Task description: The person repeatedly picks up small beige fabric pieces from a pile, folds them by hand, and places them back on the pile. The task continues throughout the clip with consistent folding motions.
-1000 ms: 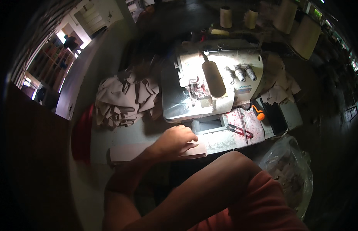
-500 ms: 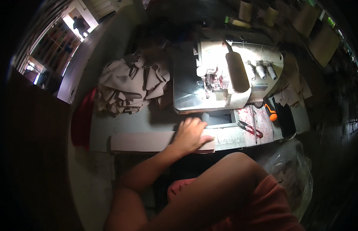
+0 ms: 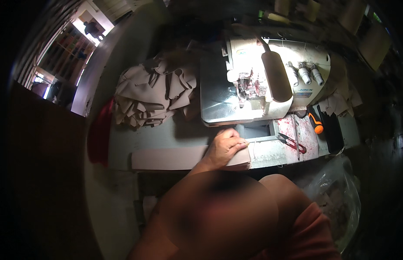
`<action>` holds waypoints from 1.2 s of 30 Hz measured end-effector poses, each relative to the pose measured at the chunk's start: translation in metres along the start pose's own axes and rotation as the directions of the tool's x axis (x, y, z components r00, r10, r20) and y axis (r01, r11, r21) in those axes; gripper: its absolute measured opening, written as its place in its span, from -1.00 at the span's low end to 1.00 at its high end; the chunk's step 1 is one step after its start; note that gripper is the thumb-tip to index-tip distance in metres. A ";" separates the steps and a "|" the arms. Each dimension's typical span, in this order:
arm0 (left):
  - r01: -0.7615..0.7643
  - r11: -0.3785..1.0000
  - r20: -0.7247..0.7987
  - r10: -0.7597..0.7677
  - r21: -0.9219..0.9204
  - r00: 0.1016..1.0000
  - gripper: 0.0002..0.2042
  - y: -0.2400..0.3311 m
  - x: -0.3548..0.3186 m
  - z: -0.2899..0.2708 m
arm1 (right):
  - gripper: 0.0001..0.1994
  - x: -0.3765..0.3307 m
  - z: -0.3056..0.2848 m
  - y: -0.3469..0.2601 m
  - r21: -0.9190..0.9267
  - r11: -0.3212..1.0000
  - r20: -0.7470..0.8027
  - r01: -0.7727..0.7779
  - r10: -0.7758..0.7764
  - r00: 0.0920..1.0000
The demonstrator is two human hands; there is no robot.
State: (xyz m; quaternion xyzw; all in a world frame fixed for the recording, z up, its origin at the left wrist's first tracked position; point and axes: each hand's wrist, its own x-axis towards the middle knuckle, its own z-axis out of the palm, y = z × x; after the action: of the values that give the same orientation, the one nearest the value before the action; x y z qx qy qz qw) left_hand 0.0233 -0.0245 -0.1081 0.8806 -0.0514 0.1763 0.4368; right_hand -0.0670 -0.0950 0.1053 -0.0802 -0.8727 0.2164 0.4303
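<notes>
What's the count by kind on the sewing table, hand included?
Left hand: 1
Beige fabric strip under it: 1
Overlock sewing machine: 1
Heap of beige fabric pieces: 1
Red-handled thread snips: 1
Orange-handled tool: 1
Total: 6

Overlock machine [image 3: 271, 82] dead ahead of me, lamp on over its needle area. Heap of cut beige pieces [image 3: 151, 97] to my left; orange-handled tool [image 3: 315, 123] and red-handled snips [image 3: 292, 143] sit right.

A small dark label [image 3: 304, 93] sits on the sewing machine's [image 3: 271, 82] white front, below its knobs.
</notes>
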 end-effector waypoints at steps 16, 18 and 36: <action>0.095 0.965 -0.176 -0.140 -0.244 0.974 -0.91 -0.006 -0.003 -0.002 | -0.74 -0.080 -0.033 0.010 0.565 0.542 -0.294 -0.622 0.836 0.462; 0.168 0.941 -0.033 -0.186 -0.294 0.982 -0.93 -0.014 0.001 -0.001 | -0.84 -0.141 -0.008 0.005 0.906 0.416 -0.413 -0.079 0.909 0.046; 0.175 0.920 0.001 -0.187 -0.351 0.982 -0.91 0.023 -0.011 -0.055 | -0.55 -0.247 0.013 -0.010 0.748 0.662 -0.646 -0.043 0.712 -0.275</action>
State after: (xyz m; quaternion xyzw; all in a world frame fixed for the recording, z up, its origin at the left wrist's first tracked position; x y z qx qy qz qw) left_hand -0.0076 0.0039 -0.0639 0.7869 0.0070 0.1377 0.6015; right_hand 0.0756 -0.1885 -0.0746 -0.3976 -0.0970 0.4104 0.8149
